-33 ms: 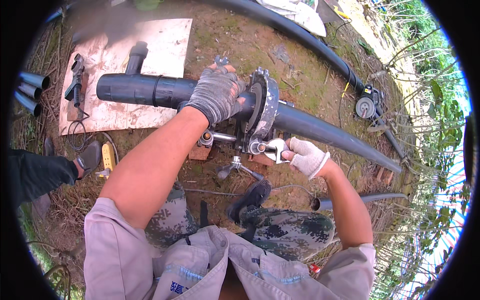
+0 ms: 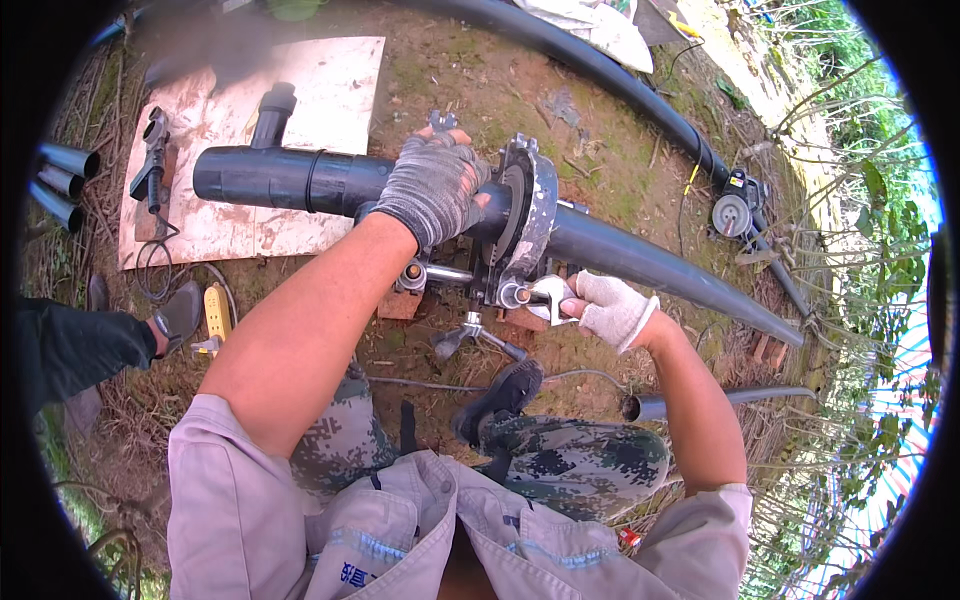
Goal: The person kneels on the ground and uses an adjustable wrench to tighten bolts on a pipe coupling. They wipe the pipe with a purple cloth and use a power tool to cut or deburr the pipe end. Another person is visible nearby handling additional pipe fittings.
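Observation:
A long black plastic pipe (image 2: 640, 250) runs from centre to the right, held in a grey metal ring clamp (image 2: 540, 215). To its left, a black tee fitting (image 2: 250, 180) lies in line with it. My left hand (image 2: 435, 185), in a grey striped glove, is closed over a second clamp on the pipe; it hides most of that clamp, whose toothed lug juts past my fingertips. Low on the ring clamp's near side, my right hand (image 2: 615, 308), in a pale fingerless glove, pinches a silver wrench (image 2: 551, 298) against the end of a round bolt.
A dirty white board (image 2: 330, 90) lies under the tee, with a corded hand tool (image 2: 150, 165) on it. An angle grinder (image 2: 735, 210) is at right, by another long black pipe (image 2: 570, 45). Another person's leg (image 2: 90, 345) and a yellow power strip (image 2: 216, 310) are at left.
My right hand has shifted slightly up and left, and the silver wrench has turned a little at the bolt. My left hand keeps its place.

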A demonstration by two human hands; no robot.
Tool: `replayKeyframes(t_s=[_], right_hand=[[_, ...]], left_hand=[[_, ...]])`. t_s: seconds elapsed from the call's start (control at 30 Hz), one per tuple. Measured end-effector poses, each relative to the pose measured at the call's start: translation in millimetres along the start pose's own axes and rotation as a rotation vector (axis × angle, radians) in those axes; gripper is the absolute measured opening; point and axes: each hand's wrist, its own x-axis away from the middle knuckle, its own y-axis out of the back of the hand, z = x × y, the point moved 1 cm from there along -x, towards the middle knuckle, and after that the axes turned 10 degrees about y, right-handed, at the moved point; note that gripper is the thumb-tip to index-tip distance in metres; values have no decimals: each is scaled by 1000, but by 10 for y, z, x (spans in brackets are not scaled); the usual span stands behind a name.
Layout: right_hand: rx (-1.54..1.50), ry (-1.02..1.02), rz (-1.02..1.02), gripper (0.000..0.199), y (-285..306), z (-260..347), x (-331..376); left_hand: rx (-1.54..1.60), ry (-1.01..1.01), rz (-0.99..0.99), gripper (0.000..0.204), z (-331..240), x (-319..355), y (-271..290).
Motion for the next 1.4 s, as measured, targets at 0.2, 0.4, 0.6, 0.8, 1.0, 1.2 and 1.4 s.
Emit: replayKeyframes(t_s=[0.2,0.4,0.6,0.8,1.0,1.2,1.4], right_hand=[[-63,-34,191,26,49,160,-226],[-203,-82,199,25,99,110,-240],[-190,-43,120,23,2,15,-300],[-451,-179,-299,24,-753,-198,-175],[-1225,-166,-753,27,-1750,194,-278],[-820,-218,-335,24,-1010,-48,203],[-412,-17,-103,24,-347,-134,-72]], left_hand=[[19,21,-59,28,47,47,-1],[242,9,-81,23,120,3,-35],[251,28,-70,24,93,-7,-7],[213,71,-57,23,62,-12,33],[265,148,-39,22,32,19,67],[276,147,5,21,48,-4,100],[317,172,-43,19,39,-8,64]])
